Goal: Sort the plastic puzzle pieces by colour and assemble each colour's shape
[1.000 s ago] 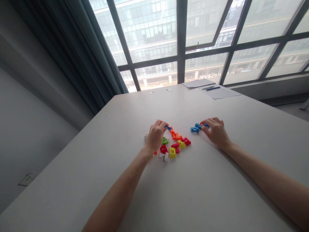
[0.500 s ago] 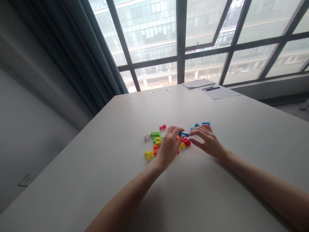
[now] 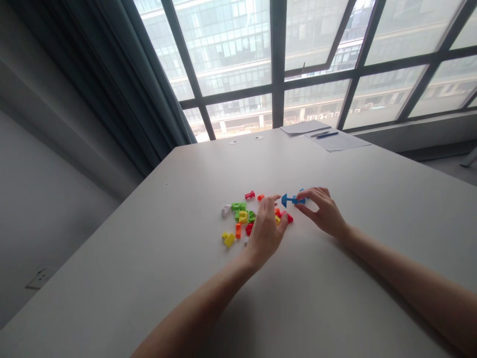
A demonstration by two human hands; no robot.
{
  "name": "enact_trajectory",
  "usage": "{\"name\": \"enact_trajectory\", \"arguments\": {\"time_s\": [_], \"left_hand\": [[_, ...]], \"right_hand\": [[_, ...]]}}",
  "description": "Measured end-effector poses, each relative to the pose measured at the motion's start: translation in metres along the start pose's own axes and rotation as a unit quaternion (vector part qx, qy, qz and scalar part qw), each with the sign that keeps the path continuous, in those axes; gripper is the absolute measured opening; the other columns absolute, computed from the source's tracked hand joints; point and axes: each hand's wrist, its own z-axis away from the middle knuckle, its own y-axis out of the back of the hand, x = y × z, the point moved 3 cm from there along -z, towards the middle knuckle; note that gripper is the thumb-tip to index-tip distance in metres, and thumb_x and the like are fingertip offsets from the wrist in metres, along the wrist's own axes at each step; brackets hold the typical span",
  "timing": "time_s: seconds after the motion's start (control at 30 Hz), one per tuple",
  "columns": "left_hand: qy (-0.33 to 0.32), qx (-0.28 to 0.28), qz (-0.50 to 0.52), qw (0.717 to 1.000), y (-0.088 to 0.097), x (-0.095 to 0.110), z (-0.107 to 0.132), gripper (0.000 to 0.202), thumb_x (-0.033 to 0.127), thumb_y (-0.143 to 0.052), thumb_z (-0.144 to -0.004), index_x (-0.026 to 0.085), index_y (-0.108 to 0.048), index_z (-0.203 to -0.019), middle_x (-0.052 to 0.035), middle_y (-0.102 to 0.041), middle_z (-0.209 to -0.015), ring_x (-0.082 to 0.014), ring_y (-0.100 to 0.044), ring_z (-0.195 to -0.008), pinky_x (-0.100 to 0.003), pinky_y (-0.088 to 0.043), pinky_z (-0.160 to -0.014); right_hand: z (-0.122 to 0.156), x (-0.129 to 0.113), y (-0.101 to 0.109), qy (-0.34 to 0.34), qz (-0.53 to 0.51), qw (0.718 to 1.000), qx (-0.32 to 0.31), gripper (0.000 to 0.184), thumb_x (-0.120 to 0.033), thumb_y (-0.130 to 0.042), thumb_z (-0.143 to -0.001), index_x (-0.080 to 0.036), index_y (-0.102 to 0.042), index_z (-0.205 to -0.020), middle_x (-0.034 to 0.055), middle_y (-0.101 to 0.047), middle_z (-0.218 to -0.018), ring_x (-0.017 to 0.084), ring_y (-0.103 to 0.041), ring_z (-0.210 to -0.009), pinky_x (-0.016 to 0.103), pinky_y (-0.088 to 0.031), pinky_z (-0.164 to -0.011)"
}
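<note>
A scatter of small plastic pieces [image 3: 242, 217] in red, orange, yellow, green and white lies on the white table [image 3: 298, 298]. My right hand [image 3: 324, 214] pinches a blue piece [image 3: 292, 200] between thumb and fingertips, just above the table. My left hand [image 3: 265, 228] hovers over the right side of the pile with fingers spread, holding nothing, its fingertips close to the blue piece. Part of the pile is hidden under my left hand.
Sheets of paper [image 3: 328, 136] with a blue pen [image 3: 327, 134] lie at the table's far edge by the window. A dark curtain [image 3: 122, 89] hangs at the left. Two small round discs [image 3: 246, 140] sit near the far edge.
My left hand carried a blue piece from the pile's left to the right and passed it to my right hand. My left hand has since let go and opened.
</note>
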Motion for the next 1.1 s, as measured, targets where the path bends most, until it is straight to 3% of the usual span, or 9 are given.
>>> {"name": "enact_trajectory", "arguments": {"time_s": [0.1,0.2,0.27,0.37,0.57,0.77,0.97,1.1], "left_hand": [[-0.038,-0.034,-0.073,0.996,-0.007,0.01,0.009,0.039,0.015,-0.051,-0.088,0.018,-0.043,-0.126,-0.0128,-0.055,-0.125,-0.0253,-0.054,-0.118,-0.045,-0.047,-0.099],[-0.141,-0.147,-0.166,0.965,-0.019,0.016,0.019,0.041,0.022,-0.051,-0.091,0.017,-0.043,-0.131,-0.012,-0.05,-0.14,-0.0256,-0.045,-0.132,-0.044,-0.037,-0.11],[-0.197,-0.213,-0.21,0.934,-0.026,0.014,0.024,0.044,0.03,-0.047,-0.095,0.015,-0.041,-0.136,-0.0114,-0.045,-0.146,-0.0239,-0.038,-0.138,-0.04,-0.031,-0.115],[-0.21,-0.248,-0.254,0.911,-0.03,0.005,0.025,0.048,0.038,-0.039,-0.099,0.013,-0.04,-0.139,-0.0104,-0.044,-0.148,-0.0218,-0.037,-0.139,-0.037,-0.028,-0.116],[-0.208,-0.244,-0.279,0.905,-0.025,-0.007,0.018,0.049,0.044,-0.039,-0.098,0.014,-0.046,-0.136,-0.0099,-0.047,-0.145,-0.0222,-0.039,-0.138,-0.038,-0.029,-0.115],[-0.167,-0.214,-0.289,0.918,-0.018,-0.019,0.01,0.04,0.034,-0.046,-0.095,0.014,-0.05,-0.13,-0.012,-0.051,-0.141,-0.0233,-0.045,-0.133,-0.039,-0.033,-0.113],[-0.134,-0.136,-0.317,0.929,-0.014,-0.019,0.007,0.033,0.024,-0.053,-0.09,0.009,-0.055,-0.118,-0.0152,-0.059,-0.129,-0.0281,-0.051,-0.125,-0.044,-0.037,-0.108],[-0.144,-0.1,-0.322,0.93,-0.015,-0.015,0.009,0.029,0.023,-0.051,-0.09,0.009,-0.056,-0.116,-0.0152,-0.062,-0.125,-0.0281,-0.054,-0.121,-0.046,-0.037,-0.108]], "right_hand": [[0.0,0.019,0.003,-0.099,-0.005,0.994,0.05,0.017,-0.041,-0.059,-0.088,-0.024,-0.059,-0.089,0.0019,-0.068,-0.083,0.021,-0.064,-0.079,0.039,-0.043,-0.083],[0.002,0.037,0.005,-0.184,-0.033,0.978,0.09,0.021,-0.044,-0.06,-0.085,-0.023,-0.06,-0.088,0.0024,-0.068,-0.082,0.021,-0.064,-0.076,0.037,-0.046,-0.078],[0.003,0.045,0.005,-0.215,-0.048,0.97,0.101,0.024,-0.046,-0.061,-0.084,-0.023,-0.06,-0.089,0.0027,-0.068,-0.081,0.021,-0.064,-0.075,0.037,-0.047,-0.076],[0.004,0.049,0.002,-0.226,-0.053,0.969,0.089,0.027,-0.048,-0.061,-0.083,-0.022,-0.061,-0.088,0.0035,-0.068,-0.081,0.021,-0.064,-0.074,0.037,-0.048,-0.077],[0.005,0.048,-0.001,-0.195,-0.054,0.978,0.059,0.027,-0.049,-0.06,-0.084,-0.022,-0.063,-0.089,0.0048,-0.067,-0.087,0.021,-0.063,-0.078,0.039,-0.048,-0.078],[0.004,0.048,0.0,-0.183,-0.029,0.981,0.051,0.029,-0.051,-0.061,-0.083,-0.023,-0.065,-0.087,0.0057,-0.066,-0.086,0.023,-0.061,-0.081,0.04,-0.047,-0.078],[0.005,0.034,-0.005,-0.091,0.016,0.996,-0.016,0.022,-0.047,-0.06,-0.086,-0.026,-0.066,-0.087,0.0054,-0.067,-0.097,0.025,-0.058,-0.094,0.046,-0.04,-0.089],[0.008,0.029,-0.012,-0.04,0.059,0.996,-0.058,0.017,-0.043,-0.062,-0.085,-0.027,-0.066,-0.084,0.0053,-0.066,-0.104,0.026,-0.055,-0.101,0.047,-0.037,-0.087]]}}
